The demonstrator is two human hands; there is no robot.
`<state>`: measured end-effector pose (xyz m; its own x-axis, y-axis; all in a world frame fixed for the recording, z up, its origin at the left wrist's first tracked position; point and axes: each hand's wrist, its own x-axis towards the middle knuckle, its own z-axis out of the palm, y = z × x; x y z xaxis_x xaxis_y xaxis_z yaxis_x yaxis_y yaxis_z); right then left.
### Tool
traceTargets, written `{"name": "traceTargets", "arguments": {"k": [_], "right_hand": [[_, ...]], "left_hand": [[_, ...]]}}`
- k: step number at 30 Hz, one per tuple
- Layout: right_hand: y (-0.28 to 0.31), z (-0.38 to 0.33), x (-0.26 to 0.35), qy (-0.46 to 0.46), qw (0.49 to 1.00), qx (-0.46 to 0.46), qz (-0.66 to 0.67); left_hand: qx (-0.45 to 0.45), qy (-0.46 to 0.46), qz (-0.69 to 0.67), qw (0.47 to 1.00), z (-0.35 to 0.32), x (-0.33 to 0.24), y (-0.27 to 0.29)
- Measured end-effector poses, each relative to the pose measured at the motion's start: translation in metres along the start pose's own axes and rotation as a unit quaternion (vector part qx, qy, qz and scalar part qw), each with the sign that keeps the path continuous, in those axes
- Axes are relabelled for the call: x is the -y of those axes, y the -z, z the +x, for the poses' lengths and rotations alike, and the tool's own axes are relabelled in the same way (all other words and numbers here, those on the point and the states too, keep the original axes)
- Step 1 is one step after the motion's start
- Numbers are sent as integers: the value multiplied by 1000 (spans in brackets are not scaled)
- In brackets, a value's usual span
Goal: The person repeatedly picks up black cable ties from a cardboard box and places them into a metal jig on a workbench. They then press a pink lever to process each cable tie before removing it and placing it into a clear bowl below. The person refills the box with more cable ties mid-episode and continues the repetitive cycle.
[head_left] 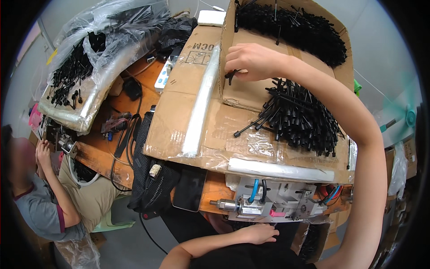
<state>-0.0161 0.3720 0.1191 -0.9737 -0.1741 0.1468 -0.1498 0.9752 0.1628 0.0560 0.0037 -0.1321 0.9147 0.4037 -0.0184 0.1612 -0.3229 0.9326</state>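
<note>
1. So, right hand (251,62) is in a narrow pinch on a thin dark piece (230,77), just inside the left wall of the open cardboard box (245,93). Fingers cover most of it.
2. Loose pile of black rods (301,117) lies at the box's near side, running onto the taped cardboard (210,152). Bigger black heap (291,33) sits at the box's far end.
3. Left hand (260,234) lies low, just below the metal fixture (277,201). Poor angle on the fingertips, so can't tell if it holds anything.
4. Handling, my read: each rod should be light, fairly stiff, maybe springy along the thin shank. Smooth black surface could slide a bit; doesn't look fragile, though a hard sideways bend may kink it.
5. Best hold: thumb and finger on the thicker collar end, where there's more to grip. Mid-shank works but may roll.
6. Rods cross each other in the pile, so snagging is likely. Outlying ends on the pile's left look easiest to isolate.
</note>
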Motion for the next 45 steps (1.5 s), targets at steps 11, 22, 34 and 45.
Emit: {"name": "traceTargets", "arguments": {"k": [11, 22, 34, 45], "right_hand": [[5, -7, -3, -108, 993, -12, 37], [-15, 2, -7, 14, 999, 47, -6], [-13, -14, -25, -259, 939, -125, 188], [-25, -19, -72, -195, 980, 45, -18]], "left_hand": [[21, 0, -8, 1000, 6, 4, 1], [26, 14, 11, 1000, 7, 6, -2], [27, 10, 12, 1000, 10, 8, 3], [8, 18, -5, 1000, 8, 6, 4]]}}
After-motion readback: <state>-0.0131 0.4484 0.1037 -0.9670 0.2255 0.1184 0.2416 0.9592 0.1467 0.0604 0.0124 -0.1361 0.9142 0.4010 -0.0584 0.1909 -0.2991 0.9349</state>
